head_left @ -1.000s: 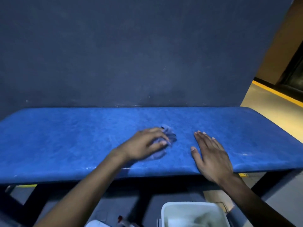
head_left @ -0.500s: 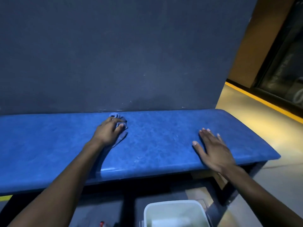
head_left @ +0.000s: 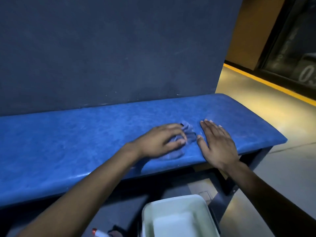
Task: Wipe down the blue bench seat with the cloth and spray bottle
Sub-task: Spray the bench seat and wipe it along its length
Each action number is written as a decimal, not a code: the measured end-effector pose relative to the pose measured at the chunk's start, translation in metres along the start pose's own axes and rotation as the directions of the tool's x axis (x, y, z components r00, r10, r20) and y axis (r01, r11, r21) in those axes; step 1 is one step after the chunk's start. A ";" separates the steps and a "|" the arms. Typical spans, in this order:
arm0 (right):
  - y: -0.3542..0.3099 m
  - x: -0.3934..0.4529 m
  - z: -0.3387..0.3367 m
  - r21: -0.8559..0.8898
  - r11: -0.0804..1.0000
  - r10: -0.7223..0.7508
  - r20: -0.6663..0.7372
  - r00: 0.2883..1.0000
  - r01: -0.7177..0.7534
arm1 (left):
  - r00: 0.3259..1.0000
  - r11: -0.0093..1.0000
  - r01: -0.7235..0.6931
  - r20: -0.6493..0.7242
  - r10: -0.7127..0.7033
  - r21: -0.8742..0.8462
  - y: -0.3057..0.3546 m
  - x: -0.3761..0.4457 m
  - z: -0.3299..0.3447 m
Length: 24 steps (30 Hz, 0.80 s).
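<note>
The blue bench seat (head_left: 68,144) runs across the view against a dark wall. My left hand (head_left: 159,140) presses a crumpled blue cloth (head_left: 189,132) onto the seat, fingers curled over it, right of the middle. My right hand (head_left: 217,142) lies flat on the seat just to the right of the cloth, fingers spread, holding nothing. At the bottom edge a red-and-white tip (head_left: 96,233), maybe the spray bottle, peeks in; I cannot tell for sure.
A pale plastic bin (head_left: 177,218) stands on the floor below the bench's front edge. The dark wall (head_left: 111,53) backs the seat. The bench's right end (head_left: 273,135) borders open floor with a yellow line (head_left: 266,82).
My left hand slid the cloth from the back of the seat, near the wall, rightward and forward until it sits next to my right hand. The right hand stayed flat on the seat.
</note>
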State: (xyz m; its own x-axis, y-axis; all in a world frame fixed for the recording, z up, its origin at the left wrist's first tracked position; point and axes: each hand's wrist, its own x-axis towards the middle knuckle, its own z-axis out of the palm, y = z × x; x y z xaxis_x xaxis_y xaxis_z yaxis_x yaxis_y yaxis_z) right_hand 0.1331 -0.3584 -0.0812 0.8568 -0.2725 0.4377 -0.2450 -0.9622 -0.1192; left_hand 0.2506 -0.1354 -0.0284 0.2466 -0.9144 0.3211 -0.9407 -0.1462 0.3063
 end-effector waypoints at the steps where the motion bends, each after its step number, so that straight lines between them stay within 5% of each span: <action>1: 0.001 0.000 0.001 0.002 1.000 0.003 -0.008 1.000 -0.003 | 0.999 0.999 -0.044 0.020 0.045 -0.015 0.001 -0.013 -0.002; 4: 0.000 0.002 0.002 0.000 1.000 0.018 -0.013 1.000 -0.018 | 1.000 1.000 0.007 -0.003 -0.007 0.007 -0.035 -0.004 -0.013; 9: -0.001 0.001 -0.001 0.006 1.000 0.011 -0.020 1.000 -0.011 | 0.901 0.904 0.415 -0.185 -0.392 0.108 -0.108 0.087 -0.002; 13: 0.000 0.000 0.001 0.011 1.000 0.000 -0.020 1.000 0.000 | 0.965 0.967 0.256 -0.066 -0.255 0.009 -0.079 0.090 0.002; 18: 0.001 0.001 0.002 0.002 1.000 -0.004 -0.011 1.000 0.004 | 1.000 0.999 -0.016 0.023 0.016 -0.036 -0.005 -0.005 -0.006; 20: 0.002 0.001 0.003 0.003 1.000 -0.001 -0.009 1.000 0.001 | 1.000 1.000 -0.004 0.001 0.004 -0.014 -0.003 -0.049 -0.019; 24: 0.001 0.001 0.002 -0.007 1.000 0.005 -0.001 1.000 -0.005 | 0.970 0.971 0.232 -0.089 -0.227 0.052 -0.048 -0.100 -0.059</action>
State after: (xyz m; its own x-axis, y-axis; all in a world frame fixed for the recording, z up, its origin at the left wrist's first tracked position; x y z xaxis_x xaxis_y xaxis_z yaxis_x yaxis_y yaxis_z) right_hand 0.1346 -0.3599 -0.0825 0.8553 -0.2776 0.4375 -0.2528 -0.9606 -0.1153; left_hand 0.2844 -0.0144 -0.0222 0.4734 -0.8202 0.3213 -0.8685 -0.3738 0.3255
